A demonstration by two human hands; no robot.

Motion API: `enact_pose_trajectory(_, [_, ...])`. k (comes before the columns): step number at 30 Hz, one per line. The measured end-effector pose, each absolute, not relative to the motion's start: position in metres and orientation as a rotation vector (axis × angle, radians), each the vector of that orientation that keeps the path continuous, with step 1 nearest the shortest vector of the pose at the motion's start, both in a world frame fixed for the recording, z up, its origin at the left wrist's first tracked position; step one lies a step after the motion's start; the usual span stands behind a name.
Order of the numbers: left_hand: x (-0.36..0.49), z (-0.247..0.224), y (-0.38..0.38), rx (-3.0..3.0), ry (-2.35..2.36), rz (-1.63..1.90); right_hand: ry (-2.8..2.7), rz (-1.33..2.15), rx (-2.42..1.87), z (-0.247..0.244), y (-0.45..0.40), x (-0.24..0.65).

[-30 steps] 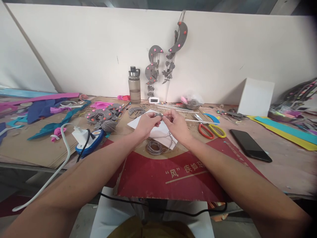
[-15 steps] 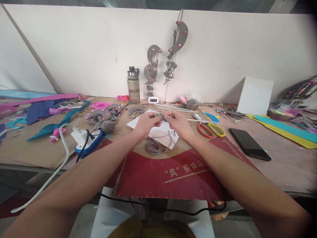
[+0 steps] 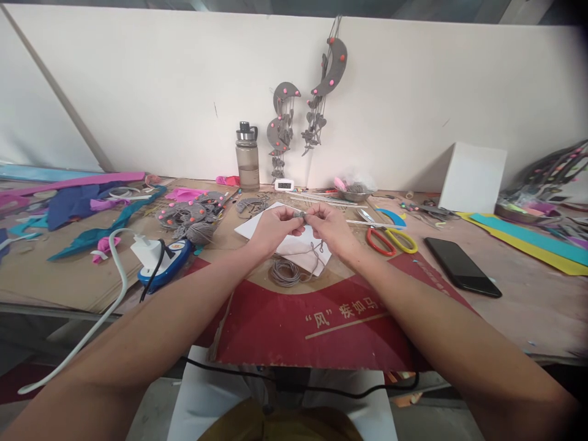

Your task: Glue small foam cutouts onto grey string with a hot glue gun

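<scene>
Both hands meet above a white sheet [image 3: 301, 250]. My left hand [image 3: 276, 225] pinches a small grey piece [image 3: 299, 214] between thumb and fingertips. From the other side, my right hand [image 3: 327, 222] grips the same piece; its exact shape is mostly covered by the fingers. Grey cord [image 3: 316, 254] hangs below my right hand and trails over the sheet. Nearer to me, a loose coil of grey cord [image 3: 285, 272] lies across the sheet's lower edge and the cardboard.
Right of my hands lie scissors [image 3: 381, 240] with red and yellow handles and a black phone [image 3: 462, 266]. On the left are a blue power strip [image 3: 168, 269] and grey yarn [image 3: 199, 233]. A bottle [image 3: 248, 156] stands behind; moon-shaped hangings [image 3: 337, 64] hang on the wall.
My fingers have shifted slightly around the small grey piece, and a bit more of it shows between them. The cord coil and the sheet lie as before.
</scene>
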State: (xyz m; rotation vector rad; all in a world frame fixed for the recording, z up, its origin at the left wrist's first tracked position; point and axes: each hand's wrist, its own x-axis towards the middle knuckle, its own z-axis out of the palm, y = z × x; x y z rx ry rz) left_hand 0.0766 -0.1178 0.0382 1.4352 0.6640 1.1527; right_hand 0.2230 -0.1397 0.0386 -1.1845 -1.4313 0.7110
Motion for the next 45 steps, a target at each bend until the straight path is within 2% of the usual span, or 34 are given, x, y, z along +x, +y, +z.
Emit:
enact_pose_trajectory(9, [0.071, 0.035, -0.107, 1.425, 0.74, 1.209, -1.423, 0.886, -1.159, 0.044, -0.145, 0.222])
enact_pose_trajectory(19, [0.075, 0.042, -0.12, 1.394, 0.708, 1.107, -1.459, 0.697, -1.263, 0.037, -0.137, 0.226])
enact_pose_trajectory(27, [0.07, 0.041, -0.11, 1.246, 0.721, 1.062, -1.448, 0.852, -1.197, 0.04, -0.14, 0.226])
enact_pose_trajectory(39, [0.07, 0.042, -0.113, 1.317, 0.764, 0.994, -1.588, 0.489, -1.331, 0.043, -0.145, 0.224])
enact_pose_trajectory(45, [0.069, 0.04, -0.108, 1.484, 0.88, 1.099, -1.621, 0.403, -1.289, 0.039, -0.144, 0.224])
